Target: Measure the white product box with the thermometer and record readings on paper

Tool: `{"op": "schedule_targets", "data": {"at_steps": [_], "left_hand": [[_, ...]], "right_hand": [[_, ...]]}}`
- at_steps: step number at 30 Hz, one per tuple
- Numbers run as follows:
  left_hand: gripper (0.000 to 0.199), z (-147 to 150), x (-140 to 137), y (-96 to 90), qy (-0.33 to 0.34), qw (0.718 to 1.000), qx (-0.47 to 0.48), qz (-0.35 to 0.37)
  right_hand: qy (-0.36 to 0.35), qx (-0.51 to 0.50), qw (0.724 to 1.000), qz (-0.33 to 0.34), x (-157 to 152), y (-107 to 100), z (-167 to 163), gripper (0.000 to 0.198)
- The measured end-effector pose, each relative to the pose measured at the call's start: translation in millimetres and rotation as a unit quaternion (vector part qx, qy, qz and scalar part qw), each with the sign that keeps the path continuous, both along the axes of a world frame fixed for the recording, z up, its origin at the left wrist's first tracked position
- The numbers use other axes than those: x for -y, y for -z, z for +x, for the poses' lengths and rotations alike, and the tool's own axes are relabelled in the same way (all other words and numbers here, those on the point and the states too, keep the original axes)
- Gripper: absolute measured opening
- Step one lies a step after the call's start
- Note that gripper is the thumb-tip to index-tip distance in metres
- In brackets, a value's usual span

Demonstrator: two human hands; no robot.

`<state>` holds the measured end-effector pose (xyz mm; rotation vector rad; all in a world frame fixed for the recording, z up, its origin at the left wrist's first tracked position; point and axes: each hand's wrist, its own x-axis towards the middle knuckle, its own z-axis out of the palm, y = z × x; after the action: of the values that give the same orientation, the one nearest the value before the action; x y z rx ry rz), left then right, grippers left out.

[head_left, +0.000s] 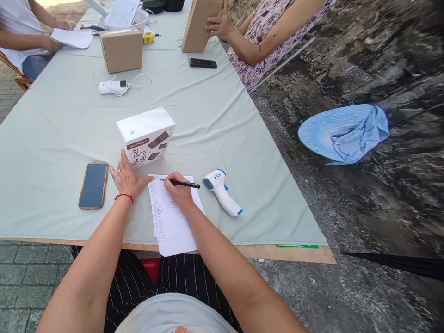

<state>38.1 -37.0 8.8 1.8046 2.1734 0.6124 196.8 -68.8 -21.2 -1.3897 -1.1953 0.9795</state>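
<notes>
My right hand holds a black pen, its tip on a printed sheet of paper that lies near the table's front edge. My left hand rests flat with fingers spread, pressing the sheet's left edge; a red string bracelet circles that wrist. Just beyond the left hand stands a white box with brown squares printed on it. A smartphone lies face up to the left of that hand. A white and blue infrared thermometer lies to the right of the pen.
A pale green cloth covers the table. Farther back are a cardboard box, a white charger with cable and a black phone. One person at the right holds a brown box; another at the left handles papers. A blue hat lies on the ground.
</notes>
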Motion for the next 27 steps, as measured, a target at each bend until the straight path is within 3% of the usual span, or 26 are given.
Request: {"op": "schedule_targets", "data": {"at_steps": [14,21,27], "left_hand": [[0.14,-2.1,0.4,2.5,0.01,1.0,0.018,0.021],[0.106,-11.6,-8.1,5.5,0.011,0.995,0.086,0.052],[0.115,-10.8,-13.7,4.1,-0.029,0.997,0.071,0.032]], "right_hand": [[-0.01,0.012,1.0,0.009,0.4,-1.9,0.1,0.013],[-0.01,0.015,1.0,0.016,0.4,-0.2,-0.1,0.014],[-0.016,0.011,1.0,0.015,0.8,-0.8,0.1,0.013]]}}
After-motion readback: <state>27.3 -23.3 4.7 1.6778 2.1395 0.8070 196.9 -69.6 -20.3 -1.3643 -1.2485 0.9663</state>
